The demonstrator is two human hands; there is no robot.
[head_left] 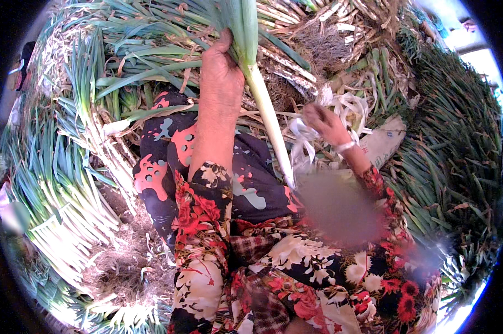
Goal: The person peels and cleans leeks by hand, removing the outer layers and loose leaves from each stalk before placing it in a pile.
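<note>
My left hand [221, 69] is raised at the upper middle, its fingers closed round a leek [267, 108] where the green leaves meet the pale stalk. The stalk slants down to the right, and its white end hangs over my dark patterned trousers [251, 161]. To the right, my right hand [326, 125] is apart from the stalk, with its fingers curled in. Loose white plastic strips [349, 108] lie right beside and behind that hand. Whether the curled fingers pinch a strip or anything else is hidden.
Bundled leeks [68, 234] with roots lie along the left. More leafy leeks [146, 33] are heaped at the far side, next to dry roots and stalks [329, 44]. A dense green pile [452, 139] fills the right. A pale printed sack piece [384, 142] lies beyond my right wrist.
</note>
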